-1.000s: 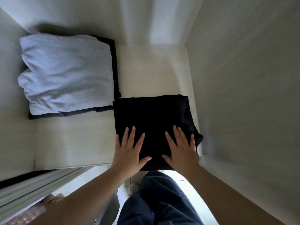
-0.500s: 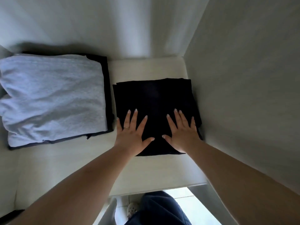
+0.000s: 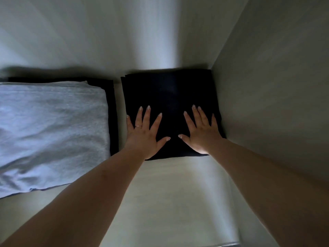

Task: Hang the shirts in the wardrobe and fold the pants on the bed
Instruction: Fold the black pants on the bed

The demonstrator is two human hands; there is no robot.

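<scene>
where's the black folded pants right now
In the head view the black pants lie on the shelf at the back right, against the right wall, beside the grey stack, with both hands flat on them.

No text, label, brand, number or sign can be read in this picture.
</scene>
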